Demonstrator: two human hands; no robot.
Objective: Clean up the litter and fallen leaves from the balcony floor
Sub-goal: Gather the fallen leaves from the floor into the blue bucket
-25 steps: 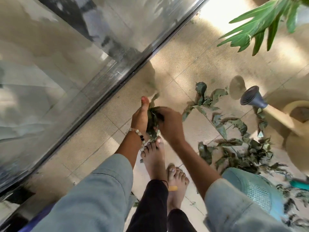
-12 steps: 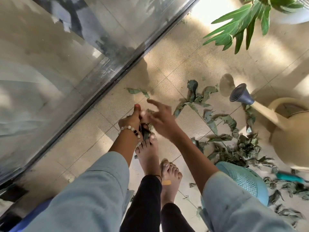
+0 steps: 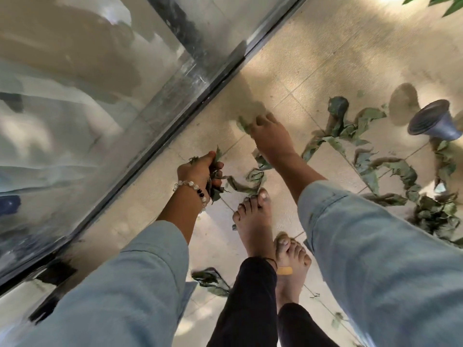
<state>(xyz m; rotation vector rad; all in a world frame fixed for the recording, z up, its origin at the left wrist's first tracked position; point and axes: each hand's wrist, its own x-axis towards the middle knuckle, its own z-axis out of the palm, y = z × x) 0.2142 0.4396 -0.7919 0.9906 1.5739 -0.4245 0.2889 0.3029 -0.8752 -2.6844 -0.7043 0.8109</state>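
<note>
1. The left hand (image 3: pixel 200 169) is curled around a bunch of leaves (image 3: pixel 215 186); dark green leaf ends stick out above the thumb and below the fingers. A bead bracelet (image 3: pixel 191 187) sits on its wrist.
2. The right hand (image 3: pixel 269 136) is stretched forward to the floor, fingertips closed on a single leaf (image 3: pixel 242 125) lying near the metal door track (image 3: pixel 200 96). The frame is blurred there, so the exact pinch is hard to make out.
3. Both forearms wear light blue sleeves (image 3: pixel 363 246) pushed up short of the wrists.
4. Loose leaves (image 3: pixel 250 181) lie on the tiled balcony floor (image 3: pixel 313 58) between the two hands, touching the toes of the forward bare foot (image 3: pixel 253 221).
5. A longer trail of fallen leaves (image 3: pixel 375 166) runs to the right of the right forearm and ends in a denser pile (image 3: pixel 436 214) at the right edge.
6. One more leaf (image 3: pixel 210 279) lies beside the dark trouser leg, near the left sleeve.
7. Container: only the dark flared spout head (image 3: pixel 433 121) of a watering can is in view at the right edge; its body is out of frame and its contents cannot be told.
8. The rear foot carries an adhesive bandage (image 3: pixel 285 271).
9. Glass door (image 3: pixel 87 83): fills the left of the view, with reflections.
10. Green plant fronds (image 3: pixel 446 2) show at the top right corner.
</note>
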